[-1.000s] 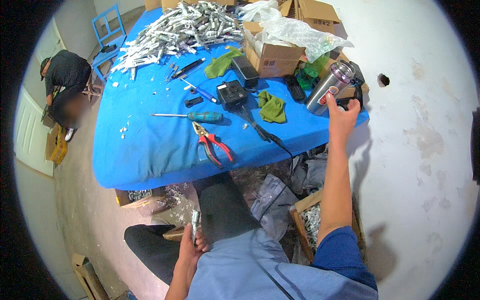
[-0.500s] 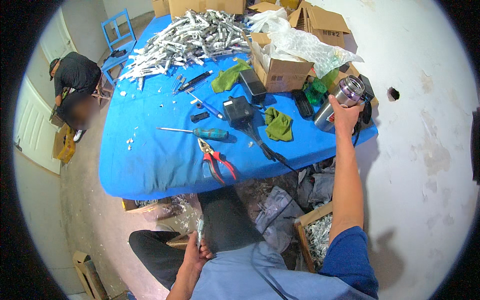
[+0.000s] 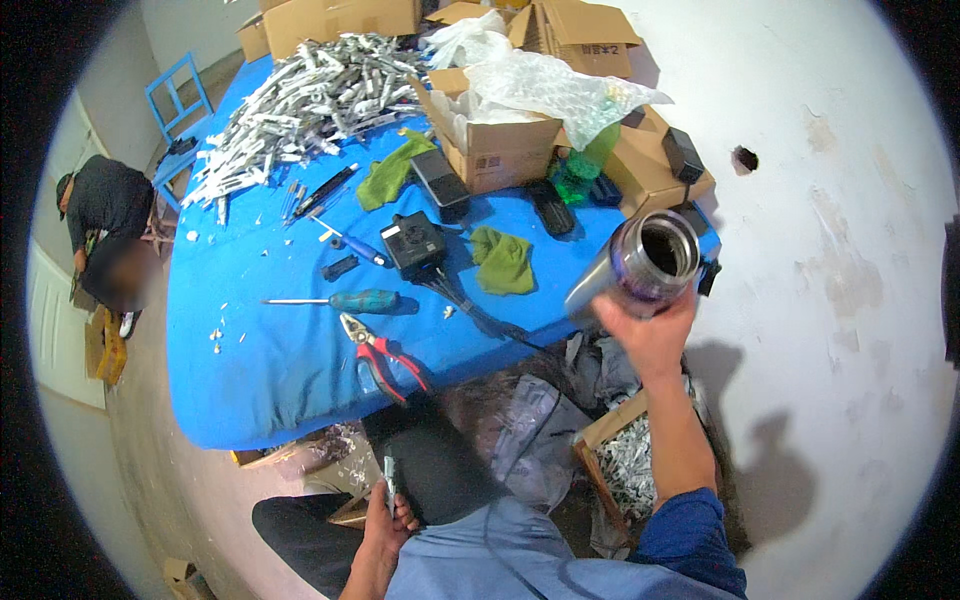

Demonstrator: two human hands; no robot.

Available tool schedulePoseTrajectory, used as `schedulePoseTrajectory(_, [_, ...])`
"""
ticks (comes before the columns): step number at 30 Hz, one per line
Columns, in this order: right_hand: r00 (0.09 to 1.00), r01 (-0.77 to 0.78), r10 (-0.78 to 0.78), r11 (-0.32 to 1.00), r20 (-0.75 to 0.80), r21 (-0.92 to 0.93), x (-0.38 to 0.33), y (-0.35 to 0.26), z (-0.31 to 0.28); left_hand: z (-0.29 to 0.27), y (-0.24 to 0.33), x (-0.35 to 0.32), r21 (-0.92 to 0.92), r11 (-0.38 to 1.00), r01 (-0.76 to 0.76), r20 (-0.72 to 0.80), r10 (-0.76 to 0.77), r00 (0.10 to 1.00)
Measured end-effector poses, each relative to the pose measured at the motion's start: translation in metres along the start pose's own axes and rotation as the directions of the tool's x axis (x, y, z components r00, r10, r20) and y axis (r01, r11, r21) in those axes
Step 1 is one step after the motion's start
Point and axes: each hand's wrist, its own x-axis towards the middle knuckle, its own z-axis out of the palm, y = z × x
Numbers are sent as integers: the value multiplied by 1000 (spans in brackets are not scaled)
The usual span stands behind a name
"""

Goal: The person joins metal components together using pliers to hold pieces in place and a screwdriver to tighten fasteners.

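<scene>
Head view: one blue table (image 3: 250, 370); one heap of pale pieces (image 3: 310, 110), uncountable, progress unclear. One steel flask (image 3: 608, 275), uncapped, tilted at table's right edge, right hand (image 3: 655, 335) clasping it, not set down. One pliers (image 3: 372, 352), one turquoise-handled screwdriver (image 3: 362, 301). Left hand (image 3: 390, 517) grasps one pale piece (image 3: 390, 474).

The metal bottle (image 3: 618, 272) is a cylinder of silver colour, with a slight purple shine near its neck. Its mouth is open and round, and the inside looks dark. It is tilted, with the mouth toward the upper right and the base toward the lower left, in the right hand (image 3: 655, 335), over the edge of the table (image 3: 290, 375). The small piece (image 3: 389, 471) is narrow and pale silver-grey; it stands almost upright in the left hand (image 3: 388, 518).
</scene>
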Motion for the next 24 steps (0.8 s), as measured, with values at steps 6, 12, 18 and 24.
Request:
schedulePoseTrajectory(6, [927,-3,-12,999,375,41,-38,-62,-5,6,1,-6,-5,1000,-4,2,4,1000])
schedulePoseTrajectory(12, [699,355,-355,926,621,130,-40,-87,-5,-3,-7,2,20,992,-127,59,126,990])
schedulePoseTrajectory(18, [606,373,-451,889,656,267,-42,-127,8,-15,-13,1,-129,992,-16,-4,16,1000])
schedulePoseTrajectory(24, [582,477,-570,817,580,324,-47,-139,25,-18,-13,-5,-150,988,-28,-59,19,998])
